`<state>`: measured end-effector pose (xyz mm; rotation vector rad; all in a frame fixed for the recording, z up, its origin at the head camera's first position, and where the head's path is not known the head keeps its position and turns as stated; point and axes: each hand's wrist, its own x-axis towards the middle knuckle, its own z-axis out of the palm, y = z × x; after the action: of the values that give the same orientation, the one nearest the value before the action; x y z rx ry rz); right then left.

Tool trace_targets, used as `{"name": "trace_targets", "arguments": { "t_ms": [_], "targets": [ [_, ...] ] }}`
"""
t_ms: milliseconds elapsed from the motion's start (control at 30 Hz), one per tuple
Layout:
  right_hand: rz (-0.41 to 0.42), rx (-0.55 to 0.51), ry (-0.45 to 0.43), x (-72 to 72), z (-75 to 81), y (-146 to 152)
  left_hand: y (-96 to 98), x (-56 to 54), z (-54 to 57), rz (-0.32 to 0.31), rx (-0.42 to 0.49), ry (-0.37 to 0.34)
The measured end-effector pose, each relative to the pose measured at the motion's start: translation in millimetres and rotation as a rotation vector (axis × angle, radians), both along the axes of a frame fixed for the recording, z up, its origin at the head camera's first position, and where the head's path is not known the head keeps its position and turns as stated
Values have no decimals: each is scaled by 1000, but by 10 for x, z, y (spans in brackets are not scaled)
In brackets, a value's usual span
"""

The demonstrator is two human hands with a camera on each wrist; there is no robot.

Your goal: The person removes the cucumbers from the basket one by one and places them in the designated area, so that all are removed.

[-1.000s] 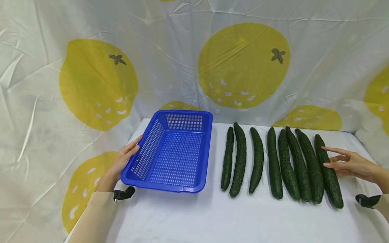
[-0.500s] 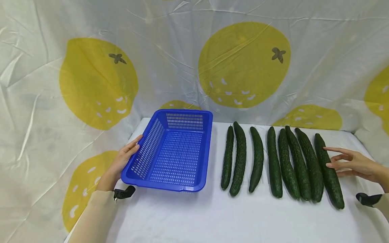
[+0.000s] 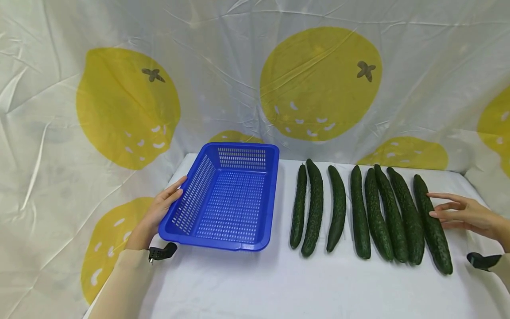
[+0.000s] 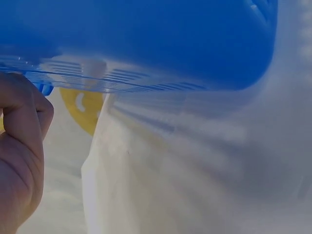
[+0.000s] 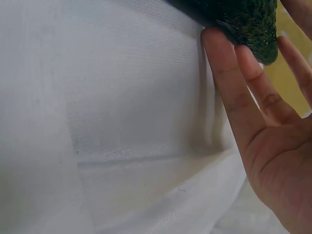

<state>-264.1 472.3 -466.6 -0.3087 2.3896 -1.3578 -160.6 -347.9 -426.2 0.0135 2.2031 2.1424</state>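
A blue plastic basket [image 3: 223, 246] with slotted walls stands at the left of the table, and nothing lies in it. My left hand [image 3: 161, 208] holds its left rim; in the left wrist view the fingers [image 4: 22, 112] are bent against the basket's side. Over on the right, my right hand [image 3: 470, 217] touches the rightmost cucumber [image 3: 432, 226] from its right side. Those fingers [image 5: 234, 92] look long and nearly straight in the right wrist view, with the tips against the cucumber's lower side. The cucumber lies on the cloth.
Several more cucumbers [image 3: 360, 212] lie side by side in a row between the basket and the right hand. White cloth [image 3: 299, 288] covers the table. A lemon-print curtain [image 3: 223, 79] hangs behind and at the left.
The right hand has shifted slightly to the right, and the rightmost cucumber has moved a little the same way. The left hand and basket have stayed in place.
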Motion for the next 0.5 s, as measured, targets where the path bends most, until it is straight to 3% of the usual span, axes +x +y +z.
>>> {"name": "trace_targets", "arguments": {
  "t_ms": [200,367,433,500],
  "targets": [
    [-88,-102,49,16,81,-15,-9,-3,-5,-22,60,-23],
    [-100,-354,110,2,183,-126,-58,29,-4,-63,127,-21],
    [-126,-471,132,-1,242,-224,-84,38,-11,-115,187,4],
    [-170,-576,168,-6,307,-353,-122,47,-28,-208,324,19]
  ]
}}
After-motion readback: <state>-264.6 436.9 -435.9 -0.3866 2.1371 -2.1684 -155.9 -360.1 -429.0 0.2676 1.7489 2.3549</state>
